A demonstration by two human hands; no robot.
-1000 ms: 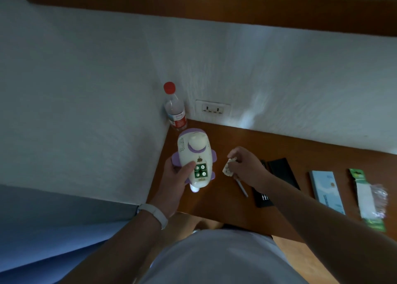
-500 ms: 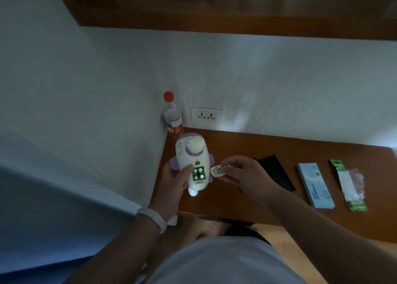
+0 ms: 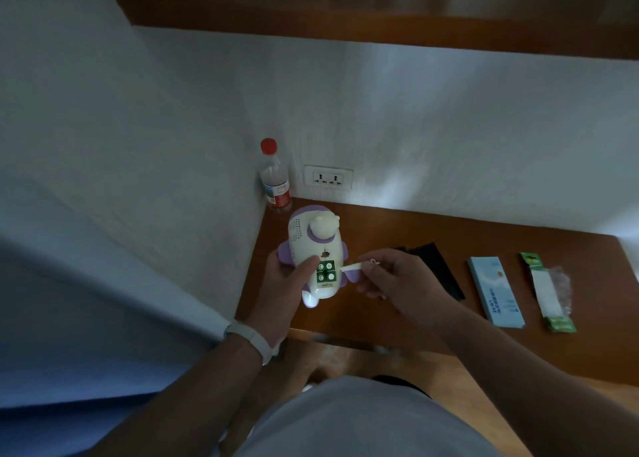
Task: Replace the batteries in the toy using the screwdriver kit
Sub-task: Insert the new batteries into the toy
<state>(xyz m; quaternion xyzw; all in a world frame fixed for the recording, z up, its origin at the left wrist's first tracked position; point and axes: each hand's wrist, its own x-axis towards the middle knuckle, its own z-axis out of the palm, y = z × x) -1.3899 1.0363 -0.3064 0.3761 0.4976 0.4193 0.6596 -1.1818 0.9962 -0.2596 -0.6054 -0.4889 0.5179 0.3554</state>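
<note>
A white and purple toy (image 3: 316, 249) is held upright above the desk's left end by my left hand (image 3: 285, 283), thumb on its back. Its open battery compartment (image 3: 326, 272) shows green batteries. My right hand (image 3: 394, 276) pinches the small white battery cover (image 3: 352, 266) edge-on, right beside the compartment. The black screwdriver kit case (image 3: 439, 270) lies open on the desk behind my right hand. A pale blue box (image 3: 494, 294) and a green battery pack (image 3: 549, 290) lie to the right.
A red-capped bottle (image 3: 275, 180) stands in the desk's back left corner beside a wall socket (image 3: 328, 178). The wooden desk (image 3: 397, 228) meets white walls at left and back. A wooden shelf (image 3: 380, 7) hangs overhead.
My right hand lifted the white cover off the desk and brought it leftward to the toy's battery compartment. The toy stayed in my left hand.
</note>
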